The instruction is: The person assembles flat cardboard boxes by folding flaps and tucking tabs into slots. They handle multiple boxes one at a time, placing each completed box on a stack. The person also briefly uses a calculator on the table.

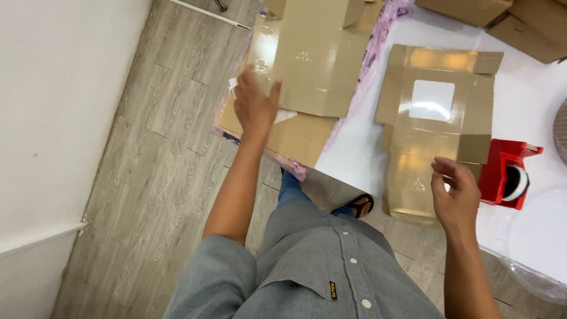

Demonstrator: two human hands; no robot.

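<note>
Looking down, we see our left hand [255,106] stretched out to the far left, its fingers spread and its palm laid against a stack of flat cardboard box blanks [307,71]. The thumb sticks out to the right over the top sheet, and the hand presses on the stack rather than closing around it, so the grip is wide and holds nothing. The stack lies on a pink plastic wrap [378,41] that shows along its right and near edges, and its near corner hangs out over the grey wood-look floor [159,177].

Our right hand [456,198] hovers at the near right, just over the near end of a single unfolded cardboard blank with a square window cut-out [434,127]. The fingers curl loosely inward with the thumb opposite them; the grip is narrow, and we cannot tell whether the fingertips touch the cardboard. This blank lies flat on the white worktop [354,142], and its near end reaches past the worktop's edge.

Just right of that hand stands a red tape dispenser [505,174] on the worktop. More brown cartons [514,18] sit at the far right corner. Below us are our grey button shirt [319,266] and a sandalled foot [357,205].
</note>
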